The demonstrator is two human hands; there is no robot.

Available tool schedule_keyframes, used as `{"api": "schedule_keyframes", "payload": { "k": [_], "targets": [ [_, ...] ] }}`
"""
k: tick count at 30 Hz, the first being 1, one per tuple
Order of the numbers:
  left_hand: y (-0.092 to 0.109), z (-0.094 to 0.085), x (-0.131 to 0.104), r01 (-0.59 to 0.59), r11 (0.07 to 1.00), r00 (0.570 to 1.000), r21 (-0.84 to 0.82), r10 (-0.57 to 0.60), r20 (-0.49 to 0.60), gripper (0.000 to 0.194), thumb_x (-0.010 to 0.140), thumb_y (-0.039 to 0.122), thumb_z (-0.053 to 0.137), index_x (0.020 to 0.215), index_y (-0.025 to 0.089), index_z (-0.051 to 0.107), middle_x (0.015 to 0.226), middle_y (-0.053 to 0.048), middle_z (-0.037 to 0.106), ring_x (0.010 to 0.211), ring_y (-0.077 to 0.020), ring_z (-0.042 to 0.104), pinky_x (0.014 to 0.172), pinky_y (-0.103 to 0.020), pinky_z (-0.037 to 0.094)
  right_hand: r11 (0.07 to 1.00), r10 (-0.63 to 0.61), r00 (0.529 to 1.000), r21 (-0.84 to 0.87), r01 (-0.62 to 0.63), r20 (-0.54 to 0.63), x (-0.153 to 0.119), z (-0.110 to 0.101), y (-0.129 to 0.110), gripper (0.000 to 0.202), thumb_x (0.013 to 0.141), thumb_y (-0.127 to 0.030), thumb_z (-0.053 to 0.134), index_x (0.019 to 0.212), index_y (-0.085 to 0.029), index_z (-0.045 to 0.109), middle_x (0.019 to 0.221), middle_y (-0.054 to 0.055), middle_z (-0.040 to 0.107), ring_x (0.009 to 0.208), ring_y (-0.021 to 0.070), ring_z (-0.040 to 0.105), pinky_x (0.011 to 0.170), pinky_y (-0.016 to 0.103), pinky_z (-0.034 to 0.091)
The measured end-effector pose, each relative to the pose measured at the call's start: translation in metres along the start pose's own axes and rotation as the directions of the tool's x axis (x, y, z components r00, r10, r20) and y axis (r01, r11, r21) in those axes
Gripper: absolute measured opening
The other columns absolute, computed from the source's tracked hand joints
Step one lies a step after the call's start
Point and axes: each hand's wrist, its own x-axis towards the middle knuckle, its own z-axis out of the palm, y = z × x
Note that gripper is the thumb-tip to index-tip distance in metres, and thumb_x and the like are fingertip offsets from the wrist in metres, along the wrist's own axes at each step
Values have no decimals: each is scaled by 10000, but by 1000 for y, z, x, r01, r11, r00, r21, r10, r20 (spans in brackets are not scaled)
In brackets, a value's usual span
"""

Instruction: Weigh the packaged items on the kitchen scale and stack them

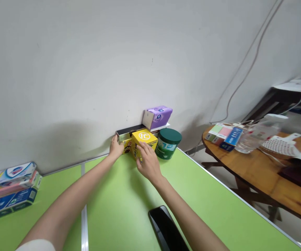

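At the back of the green table, my right hand [148, 161] lies against the front of a yellow box [144, 136] with a white round logo on top. Its fingers are bent over the box's near side, and the thumb is lower down. My left hand [115, 148] has its fingers at the left end of a long black-topped box [129, 130], thumb on the front. Below that box shows another yellow box [126, 145] with dark print, partly hidden. A green tub [168, 143] with a lid stands right of the yellow box. A purple tissue pack [157, 117] rests on top behind.
A black phone [167, 230] lies near my right forearm. Stacked boxes [9, 191] stand at the far left by the wall. To the right, a wooden table [255, 174] bears a small box [223, 136], a clear plastic jug [255, 136] and a white perforated item [281, 144].
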Motion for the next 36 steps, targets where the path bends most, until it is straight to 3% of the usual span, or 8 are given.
{"api": "schedule_keyframes", "payload": {
  "k": [5, 13, 16, 21, 23, 28, 32, 36],
  "targets": [
    [-12, -44, -68, 23, 999, 978, 30, -28, 204, 530, 726, 70, 522, 1253, 128, 511, 1433, -167, 385, 1264, -243, 441, 1058, -377, 329, 998, -32, 999, -46, 33, 22, 2, -1, 1, 451, 731, -116, 482, 1175, -78, 552, 1322, 184, 519, 1238, 318, 444, 1011, 474, 387],
    [-68, -195, -220, -4, 993, 834, 116, -61, 548, 362, 812, 237, 488, 1149, 233, 621, 1327, -58, 532, 1234, -210, 469, 1086, -389, 298, 993, 101, 978, -77, -89, 181, 19, -8, -26, 402, 748, -238, 509, 1116, -97, 593, 1280, 240, 543, 1222, 392, 465, 1019, 654, 252],
    [-87, -247, -237, 46, 983, 896, 178, -119, 429, 390, 805, 200, 460, 1164, 199, 612, 1242, -74, 597, 1171, -202, 516, 1055, -373, 341, 978, 21, 937, 189, -93, 350, 3, -1, -91, 424, 746, -249, 529, 1139, -103, 593, 1289, 220, 545, 1248, 355, 456, 1055, 548, 315],
    [-113, -292, -259, 155, 981, 932, 120, -186, 313, 485, 809, 243, 491, 1294, 226, 498, 1301, -75, 554, 1203, -229, 491, 1049, -399, 353, 651, -368, 553, 632, -421, 748, -65, 12, -241, 514, 809, -301, 548, 1314, -248, 471, 1374, 87, 502, 1213, 276, 514, 1019, 485, 414],
    [-124, -300, -267, 216, 975, 930, 51, -221, 292, 582, 809, 247, 505, 1378, 239, 379, 1374, -80, 486, 1244, -238, 457, 1056, -415, 350, 494, -458, 515, 689, -530, 725, -80, 21, -288, 551, 809, -262, 571, 1342, -262, 430, 1382, 79, 494, 1241, 261, 491, 1043, 479, 388],
    [-173, -346, -259, 263, 964, 964, 38, -261, -43, 585, 736, 87, 520, 1313, 164, 457, 1379, -103, 483, 1298, -198, 409, 1113, -348, 281, 267, -294, 645, 708, -653, 705, -62, 75, -336, 495, 787, -361, 601, 1243, -189, 515, 1330, 141, 537, 1235, 271, 499, 1056, 479, 366],
    [-227, -411, -225, 436, 900, 748, 25, -347, -566, 671, 662, -13, 514, 1301, 176, 437, 1399, -108, 450, 1372, -211, 283, 1137, -371, 215, 354, -107, 695, 680, -642, 711, -39, 134, -343, 519, 742, -347, 589, 1227, -177, 520, 1341, 162, 522, 1233, 306, 497, 1011, 531, 393],
    [-268, -452, -193, 533, 845, 636, -30, -424, -644, 709, 619, -61, 493, 1302, 110, 408, 1377, -176, 460, 1354, -262, 314, 1115, -411, 235, 468, -1, 740, 654, -594, 673, -29, 175, -363, 581, 709, -306, 565, 1256, -128, 484, 1357, 203, 487, 1232, 358, 481, 950, 584, 414]
  ]
}}
